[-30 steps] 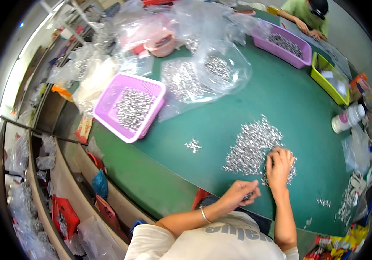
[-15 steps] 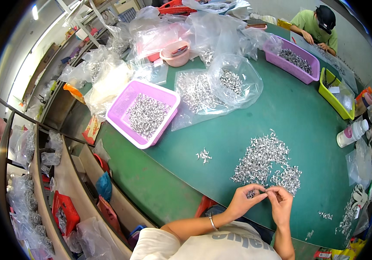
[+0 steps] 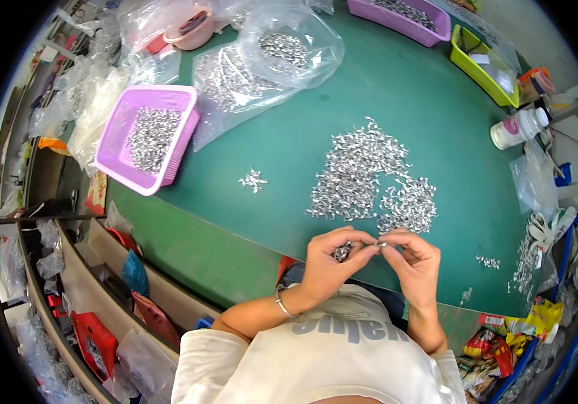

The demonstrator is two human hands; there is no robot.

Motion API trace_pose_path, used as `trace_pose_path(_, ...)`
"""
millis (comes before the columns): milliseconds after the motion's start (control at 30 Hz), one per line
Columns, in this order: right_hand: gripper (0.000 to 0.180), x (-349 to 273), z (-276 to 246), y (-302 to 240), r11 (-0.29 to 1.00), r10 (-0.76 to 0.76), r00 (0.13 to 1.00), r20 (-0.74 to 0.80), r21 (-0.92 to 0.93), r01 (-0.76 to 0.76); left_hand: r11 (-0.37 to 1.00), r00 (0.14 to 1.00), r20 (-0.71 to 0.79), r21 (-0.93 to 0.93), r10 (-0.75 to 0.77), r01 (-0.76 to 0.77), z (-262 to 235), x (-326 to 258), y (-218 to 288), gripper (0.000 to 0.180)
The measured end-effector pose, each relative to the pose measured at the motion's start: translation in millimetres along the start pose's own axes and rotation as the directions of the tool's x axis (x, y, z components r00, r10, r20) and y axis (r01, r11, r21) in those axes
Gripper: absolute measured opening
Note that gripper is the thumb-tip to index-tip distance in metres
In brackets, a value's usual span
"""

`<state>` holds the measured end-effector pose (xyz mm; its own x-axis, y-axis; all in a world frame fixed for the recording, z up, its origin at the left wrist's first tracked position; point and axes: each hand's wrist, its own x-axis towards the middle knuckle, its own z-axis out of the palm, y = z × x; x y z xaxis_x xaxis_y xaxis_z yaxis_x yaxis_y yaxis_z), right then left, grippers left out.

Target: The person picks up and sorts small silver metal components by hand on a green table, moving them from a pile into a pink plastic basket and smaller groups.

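Observation:
My left hand (image 3: 333, 259) is closed, with several small curved metal pieces (image 3: 343, 252) cupped in its palm. Its thumb and forefinger pinch a small silvery metal piece (image 3: 379, 244). From the other side, my right hand (image 3: 411, 266) pinches at the same piece, so the fingertips of both hands nearly meet. Just beyond the hands, a large heap of shiny metal pieces (image 3: 349, 175) lies on the green table (image 3: 262, 222). A smaller heap (image 3: 408, 204) adjoins it on the right. The exact form of the pinched piece is too small to make out.
A purple basket (image 3: 183, 145) of metal pieces stands at left, beside a clear plastic bag (image 3: 218, 124) holding more. A little cluster of pieces (image 3: 253, 180) lies left of the heap. A white bottle (image 3: 519, 128) and a lime-green bin (image 3: 481, 74) stand at right.
The view has tilted downward and shifted right, so the table things appear higher and further left. Both hands stay together at the small piece; the pieces in my left palm show more clearly.

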<state>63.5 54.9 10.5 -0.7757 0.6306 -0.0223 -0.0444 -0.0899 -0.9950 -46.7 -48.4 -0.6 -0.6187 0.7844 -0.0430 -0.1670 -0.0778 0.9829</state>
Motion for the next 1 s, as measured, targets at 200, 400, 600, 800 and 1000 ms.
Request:
trace_pose_path(200,0.014,-4,1,-5,0.976,0.097,0.994,0.039,0.193,-0.103,0.994,0.995,-0.002,0.027,0.104,-0.103,3,-2,4,0.011)
trace_pose_path(400,0.016,-6,4,-7,0.977,0.068,0.998,-0.001,0.202,-0.067,0.990,0.990,0.035,0.038,0.136,-0.137,0,-2,7,0.014)
trace_pose_path(600,0.019,-2,7,-8,0.952,-0.186,0.982,-0.042,-0.255,0.170,0.999,0.998,0.036,-0.030,-0.041,0.042,-6,0,8,0.011)
trace_pose_path(800,0.014,18,-18,20,0.804,-0.153,0.972,-0.181,-0.595,0.016,0.981,0.948,-0.273,0.060,-0.164,0.187,-42,15,-18,0.008)
trace_pose_path(1000,0.014,47,-37,43,0.496,-0.327,0.941,-0.089,-0.864,0.091,0.912,0.800,-0.582,0.392,0.146,0.118,-116,38,-39,0.009)
